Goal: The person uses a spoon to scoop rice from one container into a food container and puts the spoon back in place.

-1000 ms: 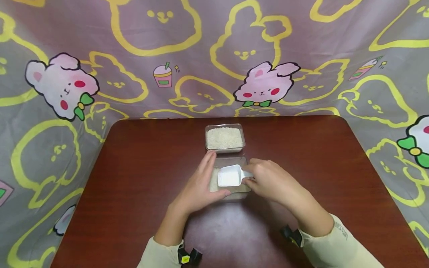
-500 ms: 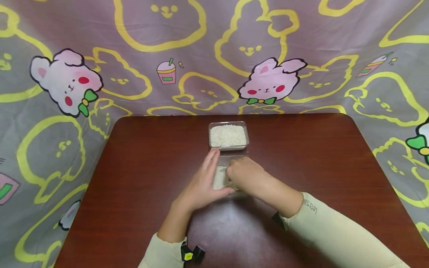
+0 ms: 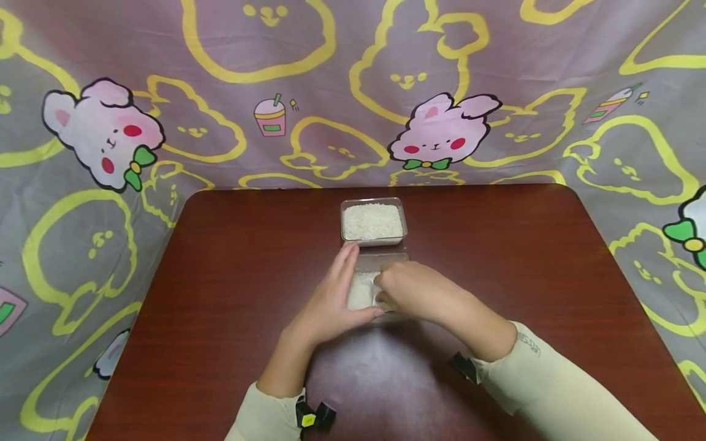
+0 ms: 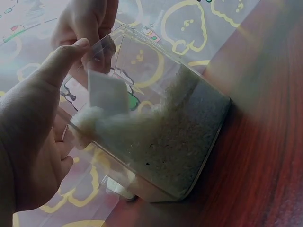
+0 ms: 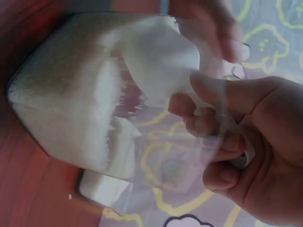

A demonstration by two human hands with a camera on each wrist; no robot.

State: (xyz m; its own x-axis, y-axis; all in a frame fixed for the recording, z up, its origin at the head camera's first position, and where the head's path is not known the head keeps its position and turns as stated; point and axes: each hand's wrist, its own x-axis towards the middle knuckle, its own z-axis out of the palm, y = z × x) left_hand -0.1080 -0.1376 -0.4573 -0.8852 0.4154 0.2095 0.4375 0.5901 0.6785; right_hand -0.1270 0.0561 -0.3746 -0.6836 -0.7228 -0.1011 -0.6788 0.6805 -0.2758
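A clear plastic container (image 4: 150, 54) of white rice (image 4: 165, 137) stands on the table. My left hand (image 3: 324, 306) holds it at the left, thumb along the near wall and fingers reaching toward the far left corner. Inside the container, my right hand (image 3: 421, 291) grips the handle of a white scoop (image 5: 161, 54). Its fingers curl round the handle, seen closely in the right wrist view. The scoop's bowl, tilted, meets the rice in the left wrist view; in the head view the right hand hides most of it.
Just behind stands a second clear container (image 3: 405, 231) filled with rice. Both sit on a dark red-brown table (image 3: 231, 257). A curtain (image 3: 331, 73) with cartoon prints hangs at the back and sides.
My right hand has moved left and lowered the scoop from above the near container into its rice. In the last half second it shifted slightly. My left hand stays at the container.
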